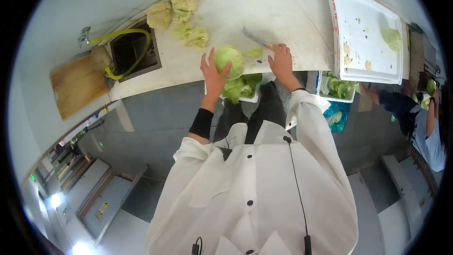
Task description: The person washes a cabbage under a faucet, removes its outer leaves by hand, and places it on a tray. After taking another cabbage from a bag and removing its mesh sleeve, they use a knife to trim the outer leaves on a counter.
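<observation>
A round pale-green cabbage sits near the front edge of the white counter. My left hand grips it from the left side, thumb and fingers spread around it. In my right hand is the handle of a knife, its blade pointing left and away from me over the counter. A loose leaf piece lies between the cabbage and my right hand. Below the counter edge, in front of my legs, a white container holds green outer leaves.
Several trimmed cabbage pieces lie at the back left, beside a sink with a yellow hose. A white foam tray with scraps stands at right, above a crate of leaves. Another person is at far right.
</observation>
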Demonstrator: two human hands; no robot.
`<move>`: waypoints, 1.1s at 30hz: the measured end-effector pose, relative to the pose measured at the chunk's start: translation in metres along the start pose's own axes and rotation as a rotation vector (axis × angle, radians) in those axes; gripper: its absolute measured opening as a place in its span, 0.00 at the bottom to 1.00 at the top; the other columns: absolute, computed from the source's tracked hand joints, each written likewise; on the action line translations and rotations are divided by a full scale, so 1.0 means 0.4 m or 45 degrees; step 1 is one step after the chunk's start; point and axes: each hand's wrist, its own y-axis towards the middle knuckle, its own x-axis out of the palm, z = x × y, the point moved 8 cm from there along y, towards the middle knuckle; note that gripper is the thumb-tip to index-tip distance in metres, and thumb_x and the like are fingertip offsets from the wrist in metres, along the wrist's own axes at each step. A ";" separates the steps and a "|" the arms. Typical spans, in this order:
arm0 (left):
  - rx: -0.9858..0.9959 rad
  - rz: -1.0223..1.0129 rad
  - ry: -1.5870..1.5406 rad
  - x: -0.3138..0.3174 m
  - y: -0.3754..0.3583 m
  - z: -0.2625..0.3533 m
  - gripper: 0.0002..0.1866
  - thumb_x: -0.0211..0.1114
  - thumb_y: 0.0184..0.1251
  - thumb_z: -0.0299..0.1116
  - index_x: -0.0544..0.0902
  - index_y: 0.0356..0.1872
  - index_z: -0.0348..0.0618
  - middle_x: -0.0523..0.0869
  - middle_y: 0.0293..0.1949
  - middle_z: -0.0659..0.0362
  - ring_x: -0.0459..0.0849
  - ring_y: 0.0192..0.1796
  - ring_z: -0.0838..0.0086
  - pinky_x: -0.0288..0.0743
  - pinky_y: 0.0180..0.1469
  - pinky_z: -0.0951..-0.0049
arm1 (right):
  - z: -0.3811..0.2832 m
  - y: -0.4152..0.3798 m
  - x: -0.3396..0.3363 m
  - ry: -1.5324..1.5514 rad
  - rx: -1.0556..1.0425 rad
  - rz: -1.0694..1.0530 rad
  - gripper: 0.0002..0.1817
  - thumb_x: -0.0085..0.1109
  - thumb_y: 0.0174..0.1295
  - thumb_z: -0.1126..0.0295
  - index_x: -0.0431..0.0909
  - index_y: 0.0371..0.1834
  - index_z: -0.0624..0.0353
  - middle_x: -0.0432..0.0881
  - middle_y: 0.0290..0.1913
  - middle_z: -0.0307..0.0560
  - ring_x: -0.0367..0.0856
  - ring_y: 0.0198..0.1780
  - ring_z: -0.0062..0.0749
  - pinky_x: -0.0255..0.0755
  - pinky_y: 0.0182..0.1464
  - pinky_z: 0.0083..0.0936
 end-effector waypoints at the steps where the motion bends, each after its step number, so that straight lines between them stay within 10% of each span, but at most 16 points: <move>1: 0.122 0.038 0.069 -0.011 0.000 0.038 0.44 0.70 0.58 0.45 0.56 0.72 0.42 0.56 0.68 0.40 0.57 0.69 0.44 0.57 0.68 0.48 | 0.035 0.004 0.039 0.027 0.049 -0.196 0.21 0.62 0.55 0.71 0.71 0.52 0.60 0.73 0.49 0.57 0.73 0.53 0.51 0.71 0.55 0.41; 8: 0.309 -0.063 0.360 0.031 -0.027 0.121 0.56 0.77 0.46 0.49 0.51 0.73 0.43 0.53 0.70 0.40 0.49 0.72 0.40 0.48 0.70 0.42 | 0.099 0.004 0.132 0.217 0.067 -0.542 0.17 0.57 0.59 0.72 0.69 0.50 0.64 0.74 0.46 0.57 0.74 0.51 0.53 0.72 0.51 0.43; 15: 0.232 -0.095 0.352 -0.010 0.013 0.027 0.64 0.82 0.35 0.47 0.49 0.73 0.38 0.56 0.68 0.42 0.53 0.71 0.47 0.55 0.70 0.49 | -0.080 -0.092 0.125 0.873 0.231 -0.227 0.17 0.54 0.65 0.69 0.67 0.52 0.68 0.76 0.48 0.67 0.76 0.47 0.60 0.70 0.51 0.44; 23: 0.215 -0.256 -0.150 -0.035 0.063 -0.030 0.57 0.83 0.32 0.43 0.60 0.67 0.39 0.65 0.62 0.46 0.65 0.65 0.52 0.62 0.66 0.53 | -0.185 -0.091 0.302 1.590 0.552 -0.222 0.22 0.46 0.73 0.59 0.62 0.59 0.65 0.79 0.48 0.52 0.78 0.50 0.32 0.72 0.49 0.26; 33: 0.197 -0.347 0.130 -0.089 0.027 -0.027 0.55 0.81 0.31 0.50 0.64 0.66 0.43 0.71 0.60 0.49 0.68 0.63 0.52 0.64 0.62 0.54 | -0.220 -0.225 0.305 1.864 0.844 -0.411 0.21 0.44 0.74 0.57 0.64 0.60 0.62 0.76 0.51 0.48 0.76 0.50 0.28 0.74 0.49 0.25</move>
